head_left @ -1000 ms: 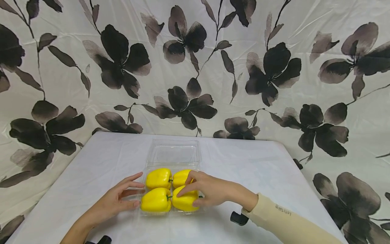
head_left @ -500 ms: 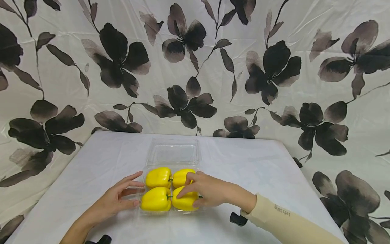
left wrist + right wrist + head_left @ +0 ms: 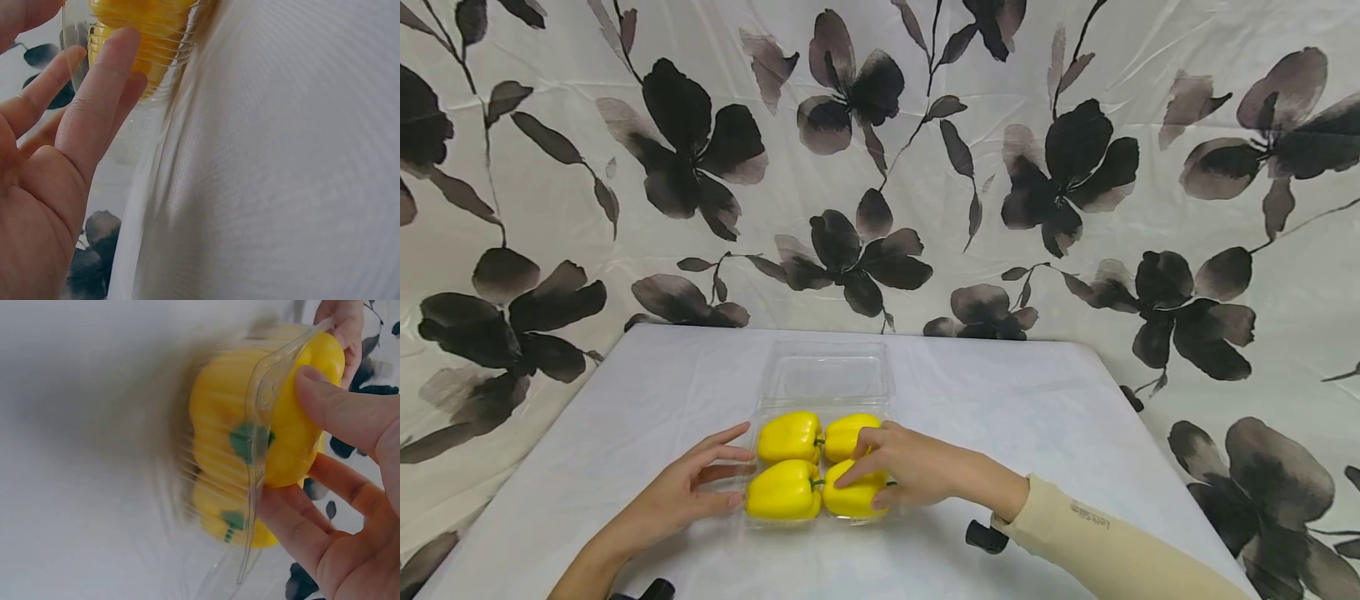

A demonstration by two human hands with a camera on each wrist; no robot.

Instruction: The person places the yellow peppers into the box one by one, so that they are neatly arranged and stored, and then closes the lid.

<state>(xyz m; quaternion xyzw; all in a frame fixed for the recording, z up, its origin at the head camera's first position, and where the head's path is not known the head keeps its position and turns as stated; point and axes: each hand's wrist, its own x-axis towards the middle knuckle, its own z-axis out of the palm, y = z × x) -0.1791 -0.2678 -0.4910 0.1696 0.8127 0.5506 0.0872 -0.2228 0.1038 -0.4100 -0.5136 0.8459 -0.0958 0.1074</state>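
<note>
Several yellow bell peppers lie in a clear plastic clamshell container (image 3: 255, 406), two to a row. My right hand (image 3: 917, 468) reaches over its right side and holds the near right bell pepper (image 3: 844, 500) between thumb and fingers. That pepper sits inside the container, its green stem toward the ribbed wall in the right wrist view. The far right bell pepper (image 3: 844, 435) is partly hidden by the same hand. On the left side, my left hand (image 3: 685, 482) rests its extended fingers against the container wall, beside the near left bell pepper (image 3: 784, 492) and far left bell pepper (image 3: 788, 437).
The container's hinged lid (image 3: 827, 379) lies folded back toward the far table edge. A white cloth covers the table (image 3: 1000, 400). Behind it hangs a floral curtain (image 3: 955, 275). Black wrist devices (image 3: 987, 537) show below both forearms.
</note>
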